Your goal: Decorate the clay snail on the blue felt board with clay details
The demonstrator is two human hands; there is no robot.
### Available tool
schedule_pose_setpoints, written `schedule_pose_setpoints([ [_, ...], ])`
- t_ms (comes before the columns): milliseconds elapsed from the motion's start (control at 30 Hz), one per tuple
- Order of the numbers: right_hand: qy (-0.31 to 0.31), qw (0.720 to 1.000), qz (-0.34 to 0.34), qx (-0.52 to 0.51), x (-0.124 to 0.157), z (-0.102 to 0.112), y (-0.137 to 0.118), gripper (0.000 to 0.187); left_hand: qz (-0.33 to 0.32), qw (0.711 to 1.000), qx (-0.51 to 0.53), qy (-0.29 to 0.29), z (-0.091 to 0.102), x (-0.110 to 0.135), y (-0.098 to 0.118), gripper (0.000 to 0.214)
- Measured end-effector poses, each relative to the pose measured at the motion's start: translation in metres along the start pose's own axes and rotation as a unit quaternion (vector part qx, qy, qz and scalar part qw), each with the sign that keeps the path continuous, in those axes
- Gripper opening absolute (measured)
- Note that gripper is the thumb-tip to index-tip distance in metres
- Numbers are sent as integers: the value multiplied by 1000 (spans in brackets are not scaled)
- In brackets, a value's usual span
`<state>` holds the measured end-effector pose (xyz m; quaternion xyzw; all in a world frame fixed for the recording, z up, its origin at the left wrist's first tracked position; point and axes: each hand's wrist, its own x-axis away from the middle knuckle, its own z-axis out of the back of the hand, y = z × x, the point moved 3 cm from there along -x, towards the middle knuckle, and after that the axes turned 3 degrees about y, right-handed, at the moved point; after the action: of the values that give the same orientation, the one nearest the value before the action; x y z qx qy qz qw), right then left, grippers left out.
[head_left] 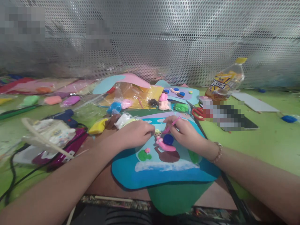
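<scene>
A small clay figure with a pink body (pixel 166 145) and a round dark blue shell-like piece (pixel 168 139) lies on layered blue paper (pixel 131 175). At its top is a pale yellow-green head (pixel 157 133). Just left of that head, my left hand (pixel 138 132) has its fingers closed together; whatever they pinch is hidden. My right hand (pixel 185 131) grips a thin pink clay tool (pixel 173 124), its lower end beside the figure. Green clay (pixel 143 155) with a pink flower (pixel 147 150) is stuck to the paper at the lower left.
Bagged clay lumps, such as a yellow one (pixel 98 126) and a green one (pixel 181 107), lie behind my hands. A blue glue gun (pixel 63 118) with a black cord is at left. Red-handled scissors (pixel 198 113), a tilted bottle (pixel 225 82) and a phone (pixel 243 117) are at right.
</scene>
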<state>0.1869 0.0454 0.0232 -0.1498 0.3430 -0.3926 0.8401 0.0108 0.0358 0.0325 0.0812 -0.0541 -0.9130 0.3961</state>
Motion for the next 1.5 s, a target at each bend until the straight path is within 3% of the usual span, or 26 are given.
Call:
schedule_pose_setpoints([
  [400, 1, 999, 33, 7, 1, -1, 0, 19, 3, 1000, -2, -5, 1, 0, 1, 18],
  [533, 15, 1000, 11, 12, 1, 0, 2, 16, 8, 1000, -13, 14, 3, 1, -2, 19],
  [700, -6, 999, 43, 2, 3, -1, -1, 21, 22, 1000, -13, 13, 1, 0, -2, 22],
  [900, 15, 1000, 15, 24, 0, 1, 1, 16, 16, 1000, 1, 3, -1, 0, -1, 28],
  [1133, 15, 998, 60, -8, 1, 0, -2, 17, 31, 999, -15, 17, 2, 0, -2, 25],
  [1333, -46, 992, 92, -69, -1, -6, -6, 24, 86, 994, -13, 61, 4, -1, -6, 27],
  [1500, -71, 991, 88, -77, -2, -11, -6, 21, 84, 994, -10, 72, 5, -1, -5, 26],
])
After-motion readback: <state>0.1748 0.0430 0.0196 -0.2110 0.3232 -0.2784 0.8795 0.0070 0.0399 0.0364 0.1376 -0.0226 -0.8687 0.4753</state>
